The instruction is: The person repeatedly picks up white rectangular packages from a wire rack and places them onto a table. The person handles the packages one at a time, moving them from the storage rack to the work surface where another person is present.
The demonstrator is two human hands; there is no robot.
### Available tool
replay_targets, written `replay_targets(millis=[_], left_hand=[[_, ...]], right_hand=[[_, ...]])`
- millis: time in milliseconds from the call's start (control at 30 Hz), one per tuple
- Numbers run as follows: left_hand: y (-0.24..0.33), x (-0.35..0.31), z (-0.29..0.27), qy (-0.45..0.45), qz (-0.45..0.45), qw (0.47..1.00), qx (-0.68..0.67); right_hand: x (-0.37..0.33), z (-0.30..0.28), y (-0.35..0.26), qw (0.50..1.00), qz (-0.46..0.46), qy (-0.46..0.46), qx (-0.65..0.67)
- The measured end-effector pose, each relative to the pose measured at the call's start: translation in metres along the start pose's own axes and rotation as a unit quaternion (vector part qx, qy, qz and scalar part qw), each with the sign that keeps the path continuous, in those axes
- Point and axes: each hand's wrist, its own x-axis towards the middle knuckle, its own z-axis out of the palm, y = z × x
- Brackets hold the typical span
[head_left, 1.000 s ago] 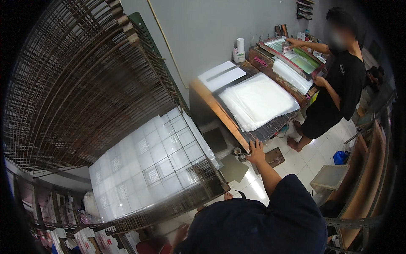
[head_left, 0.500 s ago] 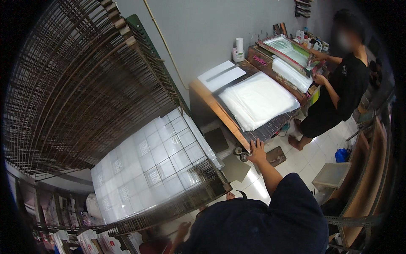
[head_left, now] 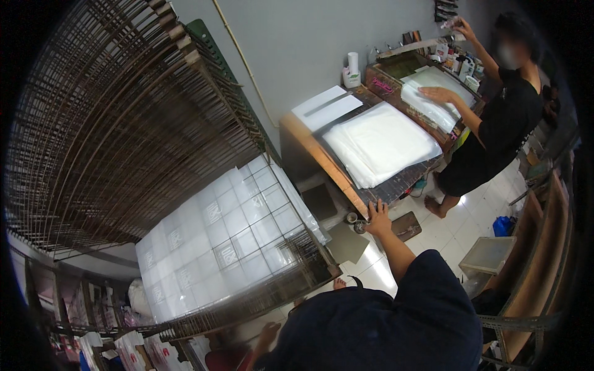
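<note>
My right hand [head_left: 379, 219] rests on the near corner of a dark-topped table [head_left: 396, 196] with a wooden edge, its fingers spread and holding nothing. On that table lies a stack of translucent white plastic sheets [head_left: 380, 143], beyond my fingertips. My left hand [head_left: 268, 334] hangs low at my left side, partly behind my body, its fingers too dim and small to make out. Near it stands a tall wire drying rack [head_left: 154, 80]. Printed clear plastic bags [head_left: 213, 232] are spread over a lower wire shelf of the rack.
At the far right, a co-worker [head_left: 504, 117] stands by a second worktable, one hand on plastic sheets [head_left: 427, 102] and the other raised at a lifted frame. White strips [head_left: 327, 106], a white bottle [head_left: 352, 71], wooden shelving [head_left: 526, 247] and a clear bin [head_left: 489, 255] stand around.
The co-worker has swung the frame up from the worktable and laid one hand on the sheets beneath. My right hand stays at the table corner; my left hand has hardly moved.
</note>
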Motion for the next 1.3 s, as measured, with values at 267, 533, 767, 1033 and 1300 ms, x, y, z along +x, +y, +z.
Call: replay_targets(millis=[267,533,767,1033,1300], left_hand=[[0.0,-0.001,0.007,-0.004,-0.016,0.999,0.035],[0.006,-0.007,0.016,0.007,-0.012,0.994,0.112],[-0.024,-0.013,0.014,0.009,-0.055,0.998,0.025],[-0.013,-0.05,0.015,0.049,-0.094,0.994,-0.039],[0.036,-0.082,0.004,0.124,-0.127,0.984,-0.032]], right_hand=[[-0.003,-0.005,-0.005,1.0,-0.003,0.005,-0.014],[0.073,0.011,0.022,0.873,0.072,0.169,0.452],[0.13,-0.056,0.025,0.502,0.092,0.141,0.848],[0.145,-0.068,0.021,0.164,0.067,0.163,0.971],[0.252,-0.011,0.077,0.328,0.253,0.085,0.906]])
